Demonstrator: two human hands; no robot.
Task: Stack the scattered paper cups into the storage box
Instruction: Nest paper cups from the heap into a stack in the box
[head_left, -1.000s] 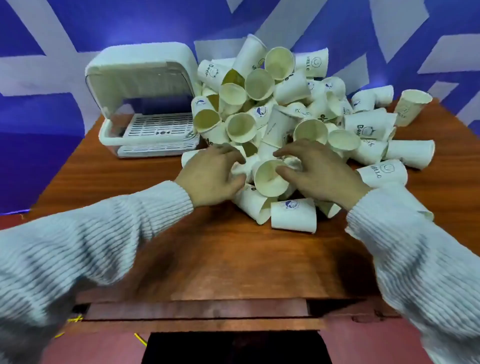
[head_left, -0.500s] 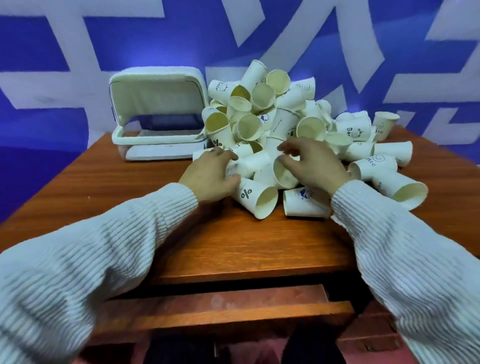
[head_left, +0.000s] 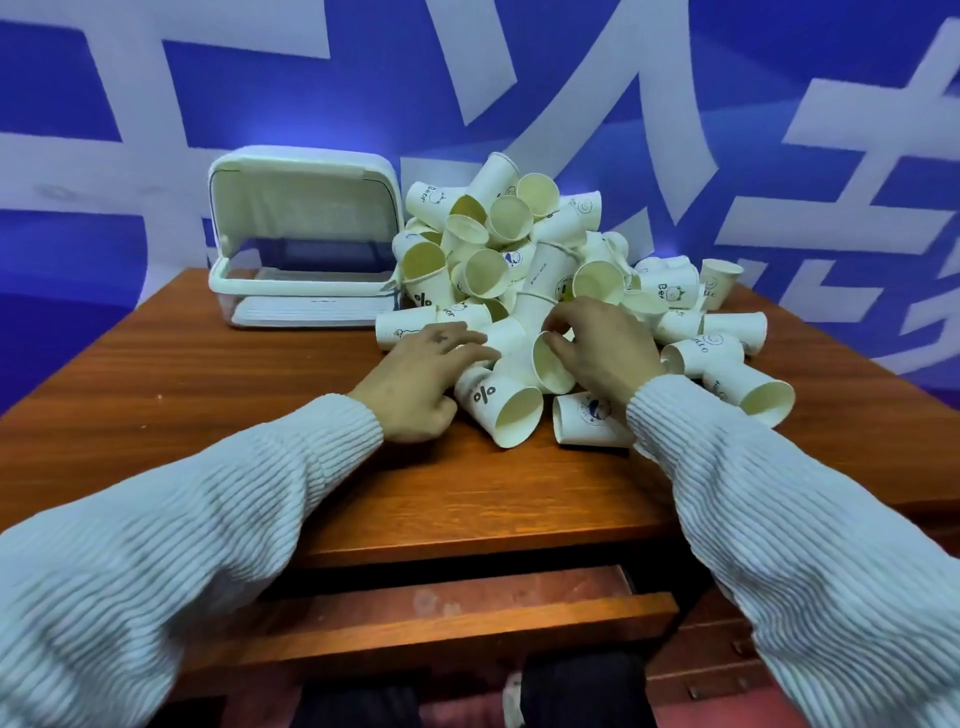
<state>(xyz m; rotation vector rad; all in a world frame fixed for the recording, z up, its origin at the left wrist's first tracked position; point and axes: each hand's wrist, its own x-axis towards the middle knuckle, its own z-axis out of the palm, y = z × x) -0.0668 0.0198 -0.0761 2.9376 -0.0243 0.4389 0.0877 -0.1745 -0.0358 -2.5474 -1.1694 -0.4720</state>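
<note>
A tall heap of white paper cups (head_left: 519, 249) lies on the wooden table (head_left: 208, 395), most of them on their sides. The white storage box (head_left: 306, 306) stands left of the heap with its lid (head_left: 304, 202) raised. My left hand (head_left: 421, 379) lies flat on the heap's near left edge, fingers spread over a lying cup (head_left: 506, 335). My right hand (head_left: 602, 348) pinches the rim of a cup (head_left: 550, 364) whose mouth faces me. A cup with a percent mark (head_left: 498, 405) lies just below both hands.
Loose cups (head_left: 748, 387) spill toward the table's right edge. A lower wooden shelf (head_left: 441, 618) juts out under the near table edge. A blue wall with white shapes (head_left: 727, 130) stands close behind the table.
The view has tilted up and pulled back. Both hands stay at the front of the heap; the right fingers have closed on the open cup's rim, and the percent-mark cup now faces me.
</note>
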